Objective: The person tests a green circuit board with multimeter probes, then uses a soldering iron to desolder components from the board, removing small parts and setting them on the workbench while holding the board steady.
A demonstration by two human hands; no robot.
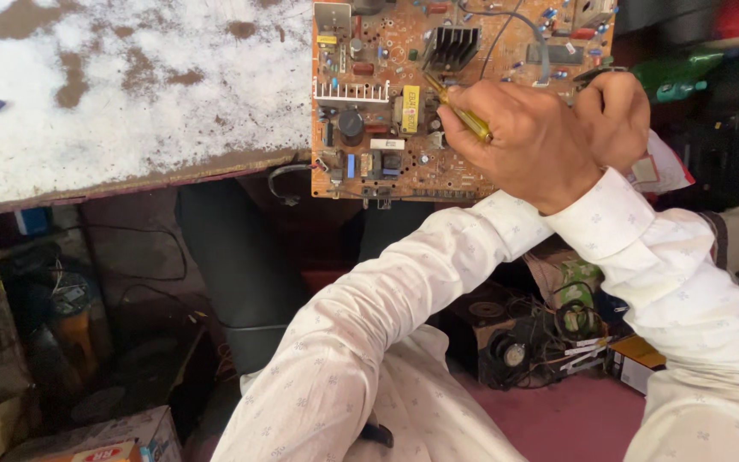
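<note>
Head view, looking down over both white sleeves. An orange circuit board (387, 111) lies at the near edge of a worn, white-flecked tabletop (113, 103), its lower edge hanging slightly past the rim.

Left hand (528, 141) rests over the right half of the board, fingers (464, 128) curled together and clamped on a yellow-handled screwdriver (459, 111). The tool runs diagonally up and left; its tip sits among the components just below the black finned heat sink (451, 47), beside a yellow block component (410, 109). The exact contact point is too small to tell.

Right hand (613, 111) is tucked just behind the left, touching it. Its fingers are curled in; a dark object shows at their top edge, but whether they clamp it cannot be told.

A black round capacitor (351, 124) and a white finned strip (352, 90) stand to the left of the tool, untouched. Below the tabletop: loose cables and a small fan (515, 352) on the floor, and a cardboard box (104, 436) at lower left.

Judgement: the step in hand looks like probing or working a part near the heat sink with the tip. The next move calls for a steady, small tip motion, with the board held from sliding off the edge.
</note>
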